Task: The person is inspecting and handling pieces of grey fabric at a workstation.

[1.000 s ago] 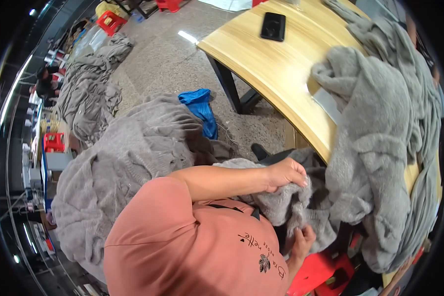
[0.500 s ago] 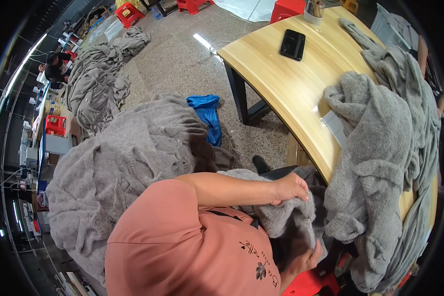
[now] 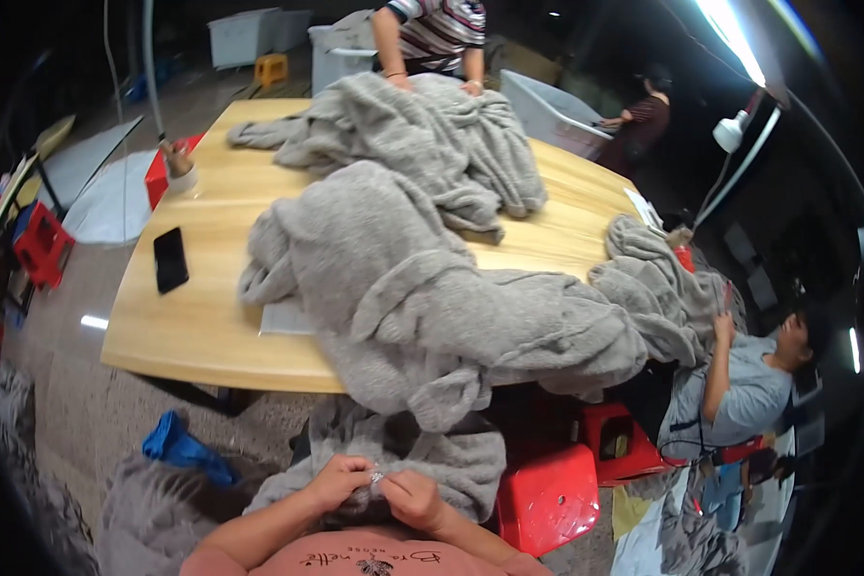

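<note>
On the bench point(image 3: 211, 336), bare wood lies open around the phone point(image 3: 171, 260) toward the left end, while a grey heap point(image 3: 384, 250) overhangs the near edge. Clearly apart half a second ago, the left hand point(image 3: 341, 480) and right hand point(image 3: 413, 497) now nearly meet outside that edge, fingertips pinching the grey garment point(image 3: 456, 466), which lies below the bench, fuzzy, bunched and creased.

Looks like a garment workshop. Has grey knitted pieces point(image 3: 384, 259) heaped across a big wooden bench point(image 3: 216, 346) and another grey pile point(image 3: 154, 518) on the hard floor point(image 3: 77, 346). Shows a co-worker in a striped shirt point(image 3: 437, 38) at the far edge, touching the pieces, and a second in a grey top point(image 3: 734, 394) at the right. Includes red plastic stools point(image 3: 538, 485), large pale bins point(image 3: 243, 40) beyond, and bright tube lighting point(image 3: 730, 38) overhead.
</note>
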`<state>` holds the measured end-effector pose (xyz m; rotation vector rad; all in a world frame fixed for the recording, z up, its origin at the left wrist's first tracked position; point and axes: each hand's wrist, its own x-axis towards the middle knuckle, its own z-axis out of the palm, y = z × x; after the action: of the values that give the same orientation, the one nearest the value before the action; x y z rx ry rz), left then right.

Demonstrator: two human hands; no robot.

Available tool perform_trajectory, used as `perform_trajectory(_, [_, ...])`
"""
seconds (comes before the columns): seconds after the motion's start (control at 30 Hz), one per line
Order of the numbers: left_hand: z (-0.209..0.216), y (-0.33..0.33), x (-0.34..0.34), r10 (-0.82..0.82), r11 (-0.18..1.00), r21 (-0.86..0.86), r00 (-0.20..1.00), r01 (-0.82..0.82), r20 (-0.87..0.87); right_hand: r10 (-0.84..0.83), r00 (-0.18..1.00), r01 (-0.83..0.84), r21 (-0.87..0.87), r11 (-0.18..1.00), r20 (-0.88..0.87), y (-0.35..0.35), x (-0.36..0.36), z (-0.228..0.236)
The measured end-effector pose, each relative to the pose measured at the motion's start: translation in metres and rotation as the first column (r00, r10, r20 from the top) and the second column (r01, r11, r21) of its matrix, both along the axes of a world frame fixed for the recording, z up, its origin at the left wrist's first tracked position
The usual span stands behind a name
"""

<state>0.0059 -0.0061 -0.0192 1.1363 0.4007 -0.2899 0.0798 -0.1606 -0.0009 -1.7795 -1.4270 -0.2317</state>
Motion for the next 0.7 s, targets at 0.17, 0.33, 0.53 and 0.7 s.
perform_trajectory(0.17, [-0.017, -0.004, -0.002, 0.161, 0.961, -0.229, 0.987, -0.157, -0.003, -0.02, 0.998, 0.019, -0.017, 1.0, -0.057, -0.005, -0.002, -0.005])
perform_trajectory(0.33, [-0.015, 0.0, -0.003, 0.198, 0.955, -0.223, 0.98, -0.196, -0.015, -0.007, 0.997, 0.008, 0.006, 1.0, -0.077, 0.001, -0.002, -0.008])
perform_trajectory(0.53, [-0.017, 0.003, -0.008, 0.194, 0.974, -0.127, 0.98, -0.187, 0.043, -0.008, 0.996, 0.004, -0.045, 0.999, -0.087, 0.005, -0.001, -0.011])
perform_trajectory(0.7, [-0.003, 0.002, -0.009, 0.149, 0.984, 0.088, 0.987, -0.154, 0.062, -0.033, 0.992, 0.026, -0.055, 0.998, -0.124, 0.009, -0.003, -0.02])
